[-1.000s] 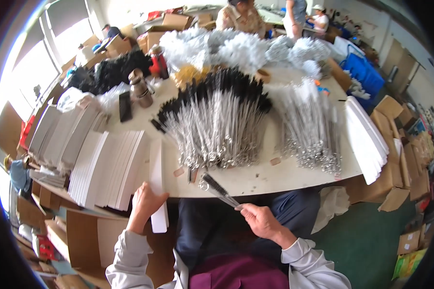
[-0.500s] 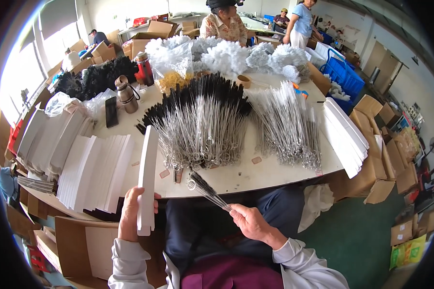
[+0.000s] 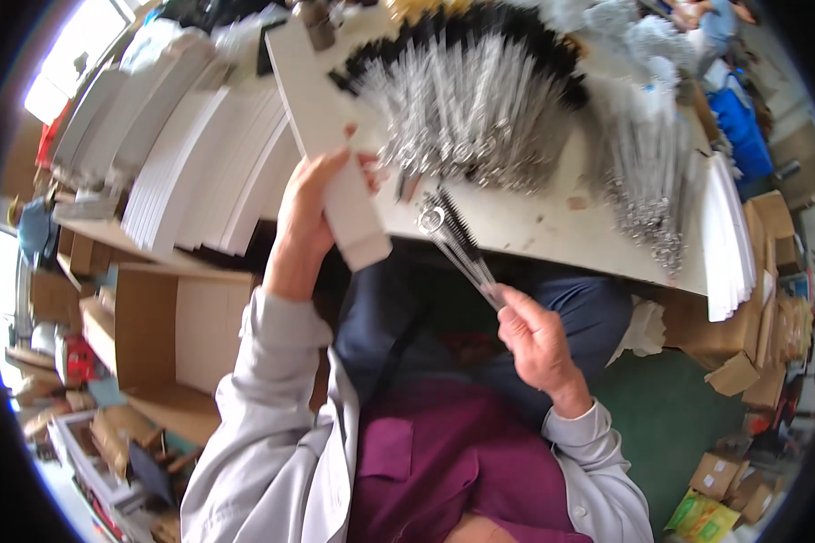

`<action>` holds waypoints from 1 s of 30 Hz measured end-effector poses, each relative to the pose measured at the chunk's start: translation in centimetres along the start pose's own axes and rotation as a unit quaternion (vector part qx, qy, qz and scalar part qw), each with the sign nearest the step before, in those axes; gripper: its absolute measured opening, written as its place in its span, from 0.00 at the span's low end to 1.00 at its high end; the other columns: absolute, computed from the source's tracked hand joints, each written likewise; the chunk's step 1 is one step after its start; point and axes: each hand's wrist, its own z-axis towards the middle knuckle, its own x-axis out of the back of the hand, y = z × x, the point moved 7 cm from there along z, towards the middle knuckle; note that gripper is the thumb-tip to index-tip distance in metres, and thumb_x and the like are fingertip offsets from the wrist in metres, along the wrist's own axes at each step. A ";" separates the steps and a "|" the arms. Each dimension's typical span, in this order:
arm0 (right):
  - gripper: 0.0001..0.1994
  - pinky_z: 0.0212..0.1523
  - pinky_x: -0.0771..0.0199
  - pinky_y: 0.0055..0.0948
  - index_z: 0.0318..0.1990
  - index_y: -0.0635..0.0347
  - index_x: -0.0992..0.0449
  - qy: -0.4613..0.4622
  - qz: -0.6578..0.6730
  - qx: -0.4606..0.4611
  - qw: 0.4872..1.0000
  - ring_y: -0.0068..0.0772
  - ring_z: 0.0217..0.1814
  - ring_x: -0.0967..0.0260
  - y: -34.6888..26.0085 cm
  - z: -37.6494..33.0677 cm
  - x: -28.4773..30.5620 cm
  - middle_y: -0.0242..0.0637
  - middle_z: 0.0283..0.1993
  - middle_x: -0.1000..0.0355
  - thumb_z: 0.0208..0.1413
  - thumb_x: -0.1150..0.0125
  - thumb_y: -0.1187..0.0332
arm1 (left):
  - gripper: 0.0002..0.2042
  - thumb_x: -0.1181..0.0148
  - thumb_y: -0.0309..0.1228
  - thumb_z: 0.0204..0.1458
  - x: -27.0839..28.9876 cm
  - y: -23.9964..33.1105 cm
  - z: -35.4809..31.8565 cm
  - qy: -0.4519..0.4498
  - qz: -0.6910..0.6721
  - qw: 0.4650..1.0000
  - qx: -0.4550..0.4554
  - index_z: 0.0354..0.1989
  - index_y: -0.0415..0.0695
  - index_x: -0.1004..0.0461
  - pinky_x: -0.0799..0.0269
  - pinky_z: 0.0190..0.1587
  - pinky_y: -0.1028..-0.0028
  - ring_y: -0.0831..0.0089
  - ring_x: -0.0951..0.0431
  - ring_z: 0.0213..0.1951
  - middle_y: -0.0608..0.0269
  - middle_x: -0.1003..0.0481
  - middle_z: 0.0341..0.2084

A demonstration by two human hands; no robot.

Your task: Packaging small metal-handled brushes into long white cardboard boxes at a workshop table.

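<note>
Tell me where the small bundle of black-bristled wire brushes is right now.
In the head view, the bundle of black-bristled wire brushes is just right of centre, pinched in the right hand, its ring ends beside the long white card sleeve.

The pale surface (image 3: 552, 213) carries a wide heap of black-bristled wire brushes (image 3: 480, 90), a second bundle of wire brushes (image 3: 643, 163) to its right, and stacks of white cards (image 3: 199, 163) on its left.
</note>
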 end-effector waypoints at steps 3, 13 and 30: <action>0.18 0.23 0.46 0.20 0.65 0.66 0.27 -0.045 0.049 -0.021 0.998 0.12 0.23 0.50 0.5 0.4 -0.8 0.21 0.24 0.42 0.75 0.49 0.68 | 0.27 0.42 0.31 0.64 0.1 -0.4 0.7 0.022 -0.034 0.999 -0.012 0.69 0.37 0.39 0.18 0.44 0.62 0.64 0.19 0.36 0.44 0.21 0.42; 0.15 0.27 0.36 0.21 0.61 0.67 0.24 -0.111 0.032 -0.057 0.992 0.16 0.25 0.42 1.3 -0.4 -1.8 0.28 0.25 0.35 0.72 0.45 0.71 | 0.27 0.41 0.34 0.64 0.2 -1.1 -0.2 0.035 -0.058 0.997 -0.047 0.67 0.36 0.38 0.19 0.42 0.63 0.64 0.19 0.35 0.45 0.21 0.41; 0.13 0.24 0.45 0.21 0.57 0.67 0.22 -0.123 0.041 -0.116 0.985 0.13 0.24 0.50 3.3 1.1 -1.9 0.22 0.25 0.42 0.74 0.48 0.70 | 0.22 0.44 0.37 0.64 -1.5 -4.1 -2.5 0.075 -0.099 0.992 0.006 0.56 0.28 0.29 0.23 0.44 0.64 0.62 0.21 0.34 0.49 0.22 0.36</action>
